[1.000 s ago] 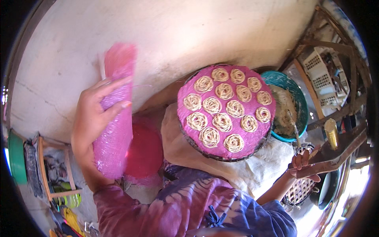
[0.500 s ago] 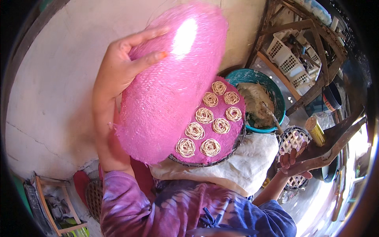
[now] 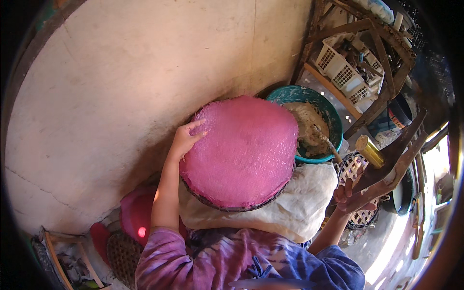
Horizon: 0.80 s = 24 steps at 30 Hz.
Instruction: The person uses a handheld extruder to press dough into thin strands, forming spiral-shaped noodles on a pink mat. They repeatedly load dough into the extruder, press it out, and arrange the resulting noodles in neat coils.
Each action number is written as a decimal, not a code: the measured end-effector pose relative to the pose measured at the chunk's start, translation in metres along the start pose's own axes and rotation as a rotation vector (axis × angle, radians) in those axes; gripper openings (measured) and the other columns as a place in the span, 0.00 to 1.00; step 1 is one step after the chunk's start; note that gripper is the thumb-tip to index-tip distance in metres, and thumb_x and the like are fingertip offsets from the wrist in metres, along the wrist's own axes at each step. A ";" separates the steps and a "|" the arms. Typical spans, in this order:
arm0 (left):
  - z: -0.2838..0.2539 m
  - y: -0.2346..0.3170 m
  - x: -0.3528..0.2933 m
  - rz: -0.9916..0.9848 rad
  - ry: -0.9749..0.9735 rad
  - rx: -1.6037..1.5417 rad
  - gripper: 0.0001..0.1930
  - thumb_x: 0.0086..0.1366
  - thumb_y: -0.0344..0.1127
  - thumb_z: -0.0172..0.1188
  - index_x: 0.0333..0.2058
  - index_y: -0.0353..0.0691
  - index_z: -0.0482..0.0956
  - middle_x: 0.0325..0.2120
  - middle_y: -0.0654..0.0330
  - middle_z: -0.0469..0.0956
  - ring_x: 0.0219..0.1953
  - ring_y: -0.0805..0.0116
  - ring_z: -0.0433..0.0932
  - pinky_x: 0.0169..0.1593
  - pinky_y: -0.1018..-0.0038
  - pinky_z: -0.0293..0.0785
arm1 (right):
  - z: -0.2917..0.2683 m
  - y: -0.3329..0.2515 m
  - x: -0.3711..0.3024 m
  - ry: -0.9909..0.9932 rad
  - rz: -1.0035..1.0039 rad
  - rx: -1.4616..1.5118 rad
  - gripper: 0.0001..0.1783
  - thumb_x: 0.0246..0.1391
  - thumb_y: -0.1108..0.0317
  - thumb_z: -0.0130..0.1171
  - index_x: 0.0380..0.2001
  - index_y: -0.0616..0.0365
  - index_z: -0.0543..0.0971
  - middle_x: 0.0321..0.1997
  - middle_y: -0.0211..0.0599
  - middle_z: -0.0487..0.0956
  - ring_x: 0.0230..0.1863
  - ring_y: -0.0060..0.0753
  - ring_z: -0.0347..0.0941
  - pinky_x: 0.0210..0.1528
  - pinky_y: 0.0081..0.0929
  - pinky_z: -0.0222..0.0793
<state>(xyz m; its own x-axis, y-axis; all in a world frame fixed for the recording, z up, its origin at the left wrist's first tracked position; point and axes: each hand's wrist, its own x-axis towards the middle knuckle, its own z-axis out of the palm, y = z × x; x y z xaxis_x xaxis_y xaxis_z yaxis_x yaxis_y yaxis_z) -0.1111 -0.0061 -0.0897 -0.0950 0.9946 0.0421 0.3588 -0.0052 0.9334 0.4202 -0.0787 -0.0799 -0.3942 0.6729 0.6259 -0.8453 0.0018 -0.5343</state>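
Observation:
A pink woven mesh sheet [image 3: 241, 150] lies over a dark-rimmed round tray [image 3: 232, 210] in front of me. Swirled nests of pale noodle strands, seen a moment ago, are hidden now. My left hand [image 3: 184, 139] touches the sheet's left edge, its thumb and fingers apart. Off to the right, my right hand [image 3: 349, 197] grips the arms of a dark wooden press [image 3: 382, 176], which carries a gold-coloured cylinder [image 3: 369, 151].
Beyond the tray stands a green basin [image 3: 340, 121] of pale dough with a stick in it. A white cloth [image 3: 309, 198] lies under the tray. A white crate [image 3: 348, 72] sits in a wooden frame at back right. A pale wall [image 3: 121, 63] rises at left.
The pink mesh sheet, raised and bent in my left hand before, has come down flat over the tray and covers the noodle nests. My right hand still holds the wooden press.

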 end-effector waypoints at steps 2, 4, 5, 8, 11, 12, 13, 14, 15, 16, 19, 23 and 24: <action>0.000 -0.010 0.000 0.029 -0.021 0.139 0.24 0.59 0.33 0.68 0.55 0.37 0.77 0.53 0.55 0.78 0.55 0.69 0.73 0.63 0.71 0.63 | 0.001 0.000 -0.001 0.007 0.011 -0.010 0.70 0.40 0.28 0.65 0.73 0.45 0.36 0.39 0.37 0.67 0.31 0.34 0.65 0.36 0.34 0.59; -0.002 -0.015 0.000 0.088 -0.054 0.199 0.25 0.58 0.34 0.68 0.54 0.37 0.77 0.53 0.54 0.78 0.56 0.68 0.74 0.63 0.70 0.63 | 0.002 0.000 -0.002 0.011 0.018 -0.017 0.69 0.40 0.28 0.65 0.73 0.45 0.37 0.39 0.38 0.67 0.31 0.34 0.66 0.37 0.34 0.60; -0.003 -0.016 0.001 0.078 -0.042 0.236 0.24 0.58 0.34 0.68 0.54 0.37 0.77 0.52 0.52 0.78 0.55 0.66 0.75 0.62 0.71 0.65 | 0.002 0.001 -0.003 0.011 0.021 -0.020 0.68 0.41 0.28 0.64 0.73 0.46 0.38 0.39 0.38 0.67 0.31 0.34 0.66 0.37 0.34 0.60; -0.006 -0.019 0.006 0.124 -0.030 0.292 0.23 0.57 0.34 0.68 0.52 0.39 0.79 0.49 0.48 0.79 0.54 0.60 0.77 0.60 0.70 0.67 | 0.002 0.005 -0.003 0.038 0.046 -0.015 0.69 0.37 0.26 0.65 0.73 0.48 0.42 0.39 0.40 0.69 0.31 0.35 0.67 0.37 0.34 0.62; -0.006 -0.018 0.007 0.161 -0.011 0.383 0.23 0.55 0.34 0.69 0.51 0.41 0.80 0.49 0.48 0.79 0.53 0.57 0.78 0.59 0.69 0.68 | 0.001 0.009 0.000 0.055 0.079 -0.019 0.71 0.34 0.25 0.67 0.72 0.51 0.45 0.39 0.42 0.71 0.33 0.37 0.69 0.37 0.35 0.64; -0.006 -0.015 0.007 0.183 0.010 0.442 0.22 0.55 0.34 0.69 0.51 0.42 0.80 0.51 0.48 0.78 0.53 0.56 0.77 0.59 0.68 0.69 | 0.000 0.010 0.002 0.058 0.093 -0.021 0.71 0.33 0.25 0.67 0.71 0.52 0.46 0.39 0.43 0.71 0.33 0.38 0.69 0.37 0.36 0.64; -0.007 -0.010 0.006 0.193 0.031 0.497 0.22 0.55 0.34 0.69 0.50 0.43 0.81 0.52 0.48 0.77 0.53 0.55 0.77 0.58 0.67 0.69 | 0.001 0.011 0.003 0.052 0.109 -0.023 0.71 0.32 0.26 0.68 0.71 0.53 0.46 0.39 0.44 0.71 0.34 0.39 0.70 0.37 0.36 0.65; -0.007 -0.003 0.003 0.198 0.054 0.571 0.22 0.54 0.35 0.70 0.50 0.44 0.81 0.54 0.49 0.75 0.54 0.55 0.76 0.59 0.66 0.69 | 0.001 0.012 0.005 0.052 0.129 -0.026 0.72 0.31 0.26 0.68 0.71 0.54 0.47 0.39 0.45 0.72 0.35 0.40 0.71 0.37 0.36 0.66; -0.007 0.006 0.000 0.190 0.076 0.643 0.22 0.54 0.36 0.70 0.50 0.44 0.81 0.56 0.50 0.73 0.55 0.54 0.74 0.59 0.65 0.69 | 0.003 0.013 0.006 0.055 0.160 -0.028 0.72 0.30 0.26 0.69 0.70 0.55 0.48 0.39 0.45 0.72 0.36 0.41 0.71 0.37 0.36 0.66; -0.007 0.018 -0.004 0.153 0.075 0.719 0.23 0.54 0.37 0.70 0.50 0.45 0.81 0.57 0.51 0.72 0.57 0.54 0.73 0.60 0.63 0.68 | 0.005 0.016 0.007 0.057 0.199 -0.036 0.72 0.29 0.26 0.69 0.70 0.56 0.49 0.39 0.46 0.72 0.36 0.42 0.72 0.37 0.36 0.67; 0.000 0.072 -0.007 0.463 0.241 0.713 0.28 0.56 0.40 0.70 0.56 0.46 0.75 0.63 0.52 0.65 0.63 0.52 0.65 0.63 0.58 0.64 | 0.016 0.030 0.012 0.109 0.394 -0.065 0.73 0.27 0.26 0.71 0.69 0.60 0.51 0.39 0.49 0.73 0.39 0.45 0.73 0.37 0.37 0.69; 0.046 0.151 -0.018 0.566 -0.204 -0.574 0.41 0.63 0.59 0.59 0.66 0.40 0.57 0.66 0.44 0.58 0.63 0.46 0.64 0.65 0.54 0.61 | 0.037 0.063 0.024 0.119 0.699 0.028 0.68 0.30 0.33 0.71 0.67 0.68 0.56 0.43 0.55 0.75 0.42 0.45 0.75 0.39 0.35 0.72; 0.059 0.166 -0.020 0.584 -0.318 -0.785 0.44 0.64 0.64 0.54 0.67 0.39 0.54 0.66 0.42 0.56 0.63 0.45 0.65 0.66 0.53 0.60 | 0.039 0.071 0.032 0.061 0.800 0.090 0.68 0.33 0.33 0.70 0.68 0.68 0.54 0.44 0.56 0.74 0.44 0.45 0.74 0.39 0.34 0.71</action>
<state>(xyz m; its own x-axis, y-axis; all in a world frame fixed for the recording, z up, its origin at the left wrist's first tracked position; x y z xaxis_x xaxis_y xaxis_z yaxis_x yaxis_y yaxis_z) 0.0049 -0.0209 0.0435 0.1906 0.7961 0.5744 -0.4487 -0.4498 0.7722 0.3340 -0.0858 -0.0755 -0.8738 0.4847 0.0392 -0.3420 -0.5552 -0.7581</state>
